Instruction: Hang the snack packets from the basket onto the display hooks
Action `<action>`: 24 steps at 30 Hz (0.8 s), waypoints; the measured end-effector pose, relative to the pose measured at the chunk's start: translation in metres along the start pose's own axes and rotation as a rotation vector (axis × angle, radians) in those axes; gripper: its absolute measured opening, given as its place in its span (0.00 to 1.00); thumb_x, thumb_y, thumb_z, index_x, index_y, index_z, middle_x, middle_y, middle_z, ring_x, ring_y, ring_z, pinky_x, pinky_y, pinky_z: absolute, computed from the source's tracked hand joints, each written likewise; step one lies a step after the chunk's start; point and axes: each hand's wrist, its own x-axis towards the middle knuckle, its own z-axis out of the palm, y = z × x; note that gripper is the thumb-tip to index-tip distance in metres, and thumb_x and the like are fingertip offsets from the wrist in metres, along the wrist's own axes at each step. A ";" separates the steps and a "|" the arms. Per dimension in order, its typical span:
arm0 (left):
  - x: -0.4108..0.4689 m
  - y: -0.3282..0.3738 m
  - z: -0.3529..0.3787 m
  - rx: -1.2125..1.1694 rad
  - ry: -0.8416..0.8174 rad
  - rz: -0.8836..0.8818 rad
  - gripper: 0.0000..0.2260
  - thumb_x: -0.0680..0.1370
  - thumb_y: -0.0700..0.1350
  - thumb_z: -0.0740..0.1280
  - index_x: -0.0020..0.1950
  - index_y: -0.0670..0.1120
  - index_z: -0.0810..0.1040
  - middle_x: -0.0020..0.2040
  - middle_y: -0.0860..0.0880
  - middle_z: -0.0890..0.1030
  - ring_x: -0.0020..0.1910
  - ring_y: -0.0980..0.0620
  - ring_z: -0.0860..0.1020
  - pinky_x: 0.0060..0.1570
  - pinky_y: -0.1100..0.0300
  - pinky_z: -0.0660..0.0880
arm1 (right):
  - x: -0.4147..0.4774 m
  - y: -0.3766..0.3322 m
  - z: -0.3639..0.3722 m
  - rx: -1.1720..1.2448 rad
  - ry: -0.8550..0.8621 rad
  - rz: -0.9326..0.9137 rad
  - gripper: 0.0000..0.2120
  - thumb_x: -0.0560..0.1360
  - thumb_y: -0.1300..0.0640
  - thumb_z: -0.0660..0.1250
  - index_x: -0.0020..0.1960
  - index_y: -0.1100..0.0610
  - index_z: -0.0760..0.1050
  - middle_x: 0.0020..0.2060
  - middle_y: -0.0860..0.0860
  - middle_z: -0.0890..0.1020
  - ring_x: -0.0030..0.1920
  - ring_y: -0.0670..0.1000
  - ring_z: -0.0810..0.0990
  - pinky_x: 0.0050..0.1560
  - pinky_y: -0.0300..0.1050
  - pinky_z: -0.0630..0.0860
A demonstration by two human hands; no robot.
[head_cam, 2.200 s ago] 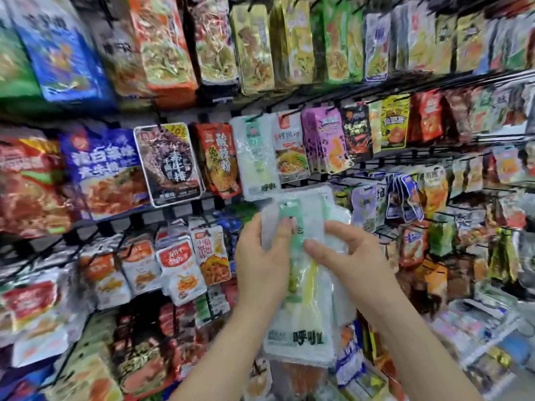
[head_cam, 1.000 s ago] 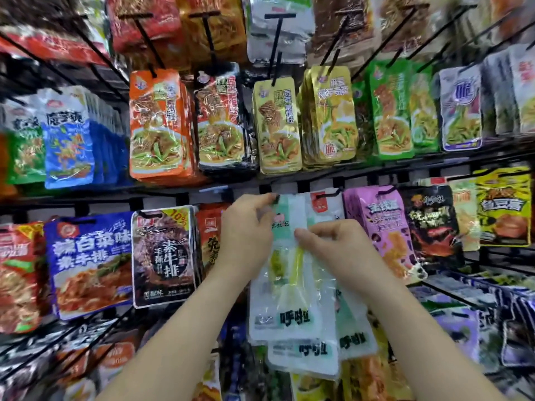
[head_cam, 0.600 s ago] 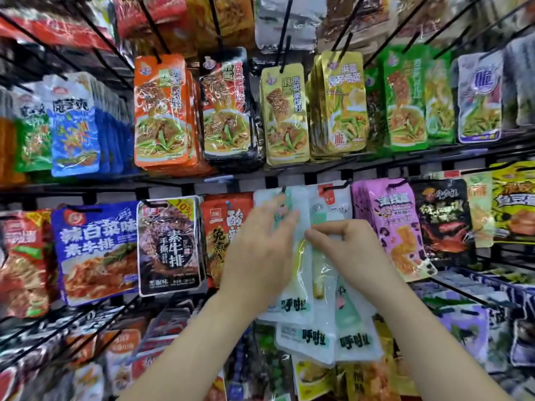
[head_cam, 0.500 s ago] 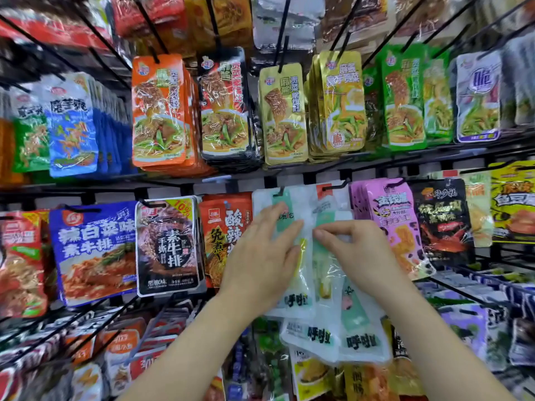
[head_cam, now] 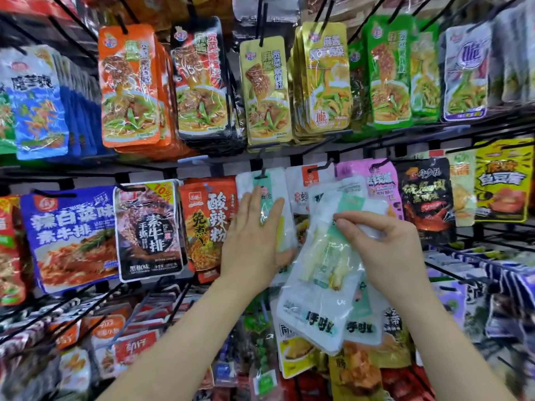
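Just below the black hook [head_cam: 262,175], the left hand [head_cam: 254,238] is lying flat, fingers straight, pressing on a white-and-green packet [head_cam: 278,182] that is already hanging from it. To the right of that hook, the right hand [head_cam: 385,250] is pinching the tops of a fanned bunch of matching packets [head_cam: 321,287], not yet hung. So I'd say at least one is up and several are waiting; the basket isn't showing.
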 end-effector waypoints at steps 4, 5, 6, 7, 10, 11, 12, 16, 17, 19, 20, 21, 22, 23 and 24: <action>-0.003 -0.002 0.000 -0.176 0.060 -0.002 0.32 0.79 0.62 0.57 0.79 0.53 0.52 0.80 0.49 0.43 0.78 0.49 0.41 0.76 0.54 0.43 | -0.008 0.002 -0.001 0.086 0.031 0.016 0.10 0.73 0.62 0.73 0.43 0.47 0.82 0.40 0.36 0.84 0.45 0.36 0.82 0.45 0.26 0.74; -0.005 -0.002 -0.004 -0.247 0.102 0.000 0.28 0.80 0.60 0.56 0.78 0.52 0.57 0.80 0.49 0.48 0.78 0.50 0.45 0.75 0.54 0.44 | -0.009 0.003 -0.001 0.101 0.047 0.020 0.10 0.73 0.62 0.72 0.43 0.47 0.82 0.40 0.36 0.84 0.45 0.36 0.82 0.45 0.27 0.74; -0.009 0.000 -0.010 -0.312 0.152 0.000 0.24 0.82 0.59 0.55 0.75 0.50 0.64 0.79 0.48 0.55 0.77 0.50 0.51 0.76 0.53 0.49 | -0.009 0.004 -0.002 0.118 0.066 0.028 0.09 0.73 0.62 0.72 0.43 0.47 0.82 0.40 0.36 0.84 0.45 0.36 0.82 0.45 0.27 0.75; -0.016 0.003 -0.016 -0.366 0.206 -0.007 0.22 0.82 0.58 0.54 0.72 0.49 0.70 0.76 0.49 0.63 0.74 0.50 0.59 0.74 0.51 0.55 | -0.010 0.004 -0.002 0.134 0.089 0.037 0.09 0.73 0.61 0.73 0.43 0.47 0.82 0.40 0.37 0.85 0.45 0.36 0.82 0.46 0.28 0.75; -0.047 0.019 -0.041 -0.568 0.117 -0.077 0.20 0.77 0.64 0.60 0.62 0.55 0.77 0.59 0.58 0.78 0.58 0.57 0.74 0.58 0.57 0.71 | -0.012 0.005 -0.001 0.165 0.184 0.075 0.05 0.72 0.58 0.74 0.45 0.48 0.83 0.43 0.40 0.85 0.50 0.39 0.82 0.52 0.36 0.76; -0.058 0.026 -0.048 -0.664 0.008 -0.129 0.17 0.74 0.64 0.65 0.59 0.59 0.76 0.53 0.61 0.79 0.52 0.61 0.76 0.52 0.61 0.74 | -0.012 0.005 0.000 0.202 0.220 0.101 0.05 0.72 0.58 0.74 0.44 0.48 0.83 0.42 0.40 0.85 0.49 0.40 0.82 0.52 0.37 0.76; -0.067 0.032 -0.051 -0.790 -0.091 -0.199 0.17 0.71 0.62 0.70 0.57 0.60 0.76 0.49 0.61 0.80 0.48 0.62 0.78 0.47 0.64 0.75 | -0.011 0.005 0.001 0.252 0.259 0.123 0.05 0.72 0.59 0.74 0.43 0.48 0.83 0.41 0.40 0.85 0.48 0.39 0.82 0.50 0.36 0.76; -0.089 0.034 -0.048 -1.213 -0.177 -0.402 0.09 0.70 0.47 0.76 0.48 0.53 0.81 0.42 0.54 0.85 0.38 0.55 0.82 0.38 0.65 0.78 | -0.016 0.005 0.011 0.395 0.351 0.197 0.04 0.73 0.59 0.73 0.44 0.51 0.82 0.41 0.41 0.85 0.47 0.38 0.81 0.52 0.35 0.76; -0.090 0.032 -0.046 -1.224 -0.153 -0.423 0.06 0.70 0.46 0.76 0.46 0.53 0.83 0.41 0.51 0.85 0.39 0.50 0.82 0.41 0.60 0.80 | -0.017 0.004 0.015 0.415 0.356 0.213 0.04 0.73 0.59 0.73 0.44 0.51 0.82 0.42 0.42 0.84 0.48 0.38 0.81 0.53 0.36 0.76; -0.091 0.029 -0.042 -1.242 -0.099 -0.463 0.04 0.72 0.45 0.75 0.44 0.54 0.84 0.43 0.44 0.84 0.43 0.42 0.81 0.45 0.50 0.79 | -0.020 0.003 0.022 0.470 0.351 0.254 0.03 0.73 0.59 0.72 0.45 0.52 0.82 0.44 0.45 0.84 0.51 0.44 0.82 0.55 0.41 0.77; -0.092 0.029 -0.042 -1.291 -0.057 -0.481 0.04 0.72 0.44 0.74 0.44 0.52 0.84 0.43 0.43 0.84 0.44 0.41 0.81 0.45 0.50 0.79 | -0.020 0.002 0.025 0.508 0.344 0.275 0.02 0.73 0.58 0.72 0.45 0.53 0.82 0.44 0.46 0.84 0.52 0.48 0.82 0.55 0.44 0.78; -0.091 0.028 -0.042 -1.369 -0.011 -0.509 0.04 0.72 0.41 0.73 0.46 0.49 0.83 0.43 0.44 0.85 0.44 0.42 0.82 0.44 0.52 0.81 | -0.021 0.001 0.026 0.536 0.333 0.291 0.03 0.72 0.57 0.72 0.46 0.53 0.82 0.44 0.47 0.85 0.53 0.52 0.83 0.56 0.47 0.78; -0.091 0.028 -0.044 -1.459 0.024 -0.541 0.06 0.72 0.40 0.72 0.48 0.46 0.82 0.43 0.46 0.85 0.43 0.44 0.84 0.41 0.53 0.81 | -0.021 0.000 0.027 0.549 0.315 0.296 0.05 0.71 0.55 0.73 0.47 0.53 0.83 0.45 0.48 0.85 0.54 0.53 0.83 0.57 0.48 0.78; -0.090 0.027 -0.045 -1.537 0.053 -0.561 0.07 0.72 0.40 0.71 0.50 0.45 0.81 0.44 0.46 0.86 0.43 0.46 0.84 0.39 0.54 0.82 | -0.022 0.000 0.027 0.551 0.291 0.295 0.08 0.69 0.53 0.73 0.47 0.53 0.83 0.46 0.48 0.86 0.55 0.53 0.83 0.58 0.49 0.78; -0.088 0.026 -0.048 -1.587 0.094 -0.567 0.08 0.73 0.40 0.69 0.51 0.44 0.81 0.44 0.46 0.86 0.42 0.47 0.84 0.37 0.55 0.82 | -0.023 -0.001 0.026 0.538 0.263 0.288 0.10 0.67 0.52 0.73 0.47 0.52 0.83 0.47 0.48 0.86 0.55 0.51 0.83 0.59 0.49 0.77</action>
